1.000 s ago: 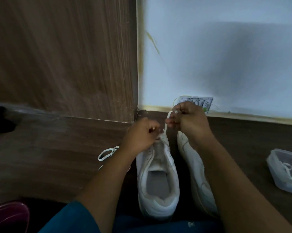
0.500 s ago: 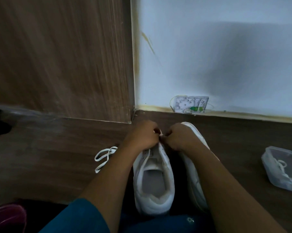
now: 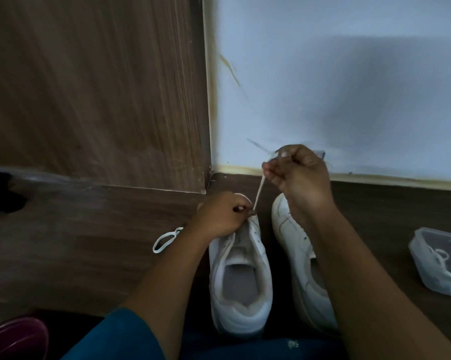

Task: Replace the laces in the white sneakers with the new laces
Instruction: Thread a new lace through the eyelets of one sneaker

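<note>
Two white sneakers stand side by side on the dark wooden floor, toes toward the wall. My left hand [image 3: 220, 215] holds the front eyelet area of the left sneaker [image 3: 241, 279], fingers curled at the lace's lower end. My right hand [image 3: 295, 172] is raised above the toes and pinches a white lace [image 3: 259, 188], stretched taut from the left sneaker up to its fingers. The right sneaker [image 3: 295, 245] is partly hidden under my right forearm. A loose white lace [image 3: 166, 240] lies on the floor left of my left wrist.
A clear plastic box [image 3: 438, 271] with a white lace inside sits on the floor at the right. A wooden panel [image 3: 97, 94] and a pale wall [image 3: 336, 81] rise close behind the shoes. A dark red round object [image 3: 14, 339] shows at the bottom left.
My right hand has risen from the left sneaker's toe area, drawing the lace up and taut. My left hand stays on the sneaker's front.
</note>
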`<action>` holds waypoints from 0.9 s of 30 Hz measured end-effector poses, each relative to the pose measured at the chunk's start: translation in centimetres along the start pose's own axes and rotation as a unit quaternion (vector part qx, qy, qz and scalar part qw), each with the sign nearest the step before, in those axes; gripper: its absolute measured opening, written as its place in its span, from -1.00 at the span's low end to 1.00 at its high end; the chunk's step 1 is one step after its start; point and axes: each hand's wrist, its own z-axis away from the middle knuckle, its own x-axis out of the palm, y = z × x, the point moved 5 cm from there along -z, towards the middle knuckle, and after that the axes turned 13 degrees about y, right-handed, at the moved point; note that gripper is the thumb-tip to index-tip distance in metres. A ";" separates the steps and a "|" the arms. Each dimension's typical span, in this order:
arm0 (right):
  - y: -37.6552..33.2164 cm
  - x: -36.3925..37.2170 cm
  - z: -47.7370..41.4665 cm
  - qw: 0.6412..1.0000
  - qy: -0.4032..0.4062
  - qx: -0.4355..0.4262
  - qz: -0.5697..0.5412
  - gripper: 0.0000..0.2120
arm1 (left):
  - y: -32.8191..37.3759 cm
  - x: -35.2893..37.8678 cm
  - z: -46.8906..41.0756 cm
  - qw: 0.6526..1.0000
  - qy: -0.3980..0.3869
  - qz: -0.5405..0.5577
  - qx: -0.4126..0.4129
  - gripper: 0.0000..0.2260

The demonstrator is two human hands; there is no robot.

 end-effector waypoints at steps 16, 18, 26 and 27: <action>1.5 0.0 -0.3 0.976 0.003 -0.051 0.210 -0.63 | -0.3 -2.0 -0.2 0.953 0.099 0.264 -0.111 -0.76; 0.3 -1.0 -1.1 0.988 0.093 -0.058 0.104 -0.68 | -1.3 -1.2 0.3 0.993 -0.005 0.067 -0.101 -0.76; 2.4 -1.5 -0.1 0.659 -0.009 -0.155 0.736 -0.68 | -2.5 -1.3 0.9 0.993 -0.064 -0.055 -0.082 -0.81; 2.4 -0.8 0.1 0.662 -0.007 -0.187 0.726 -0.64 | -2.5 -1.3 0.9 0.993 -0.061 -0.067 -0.073 -0.79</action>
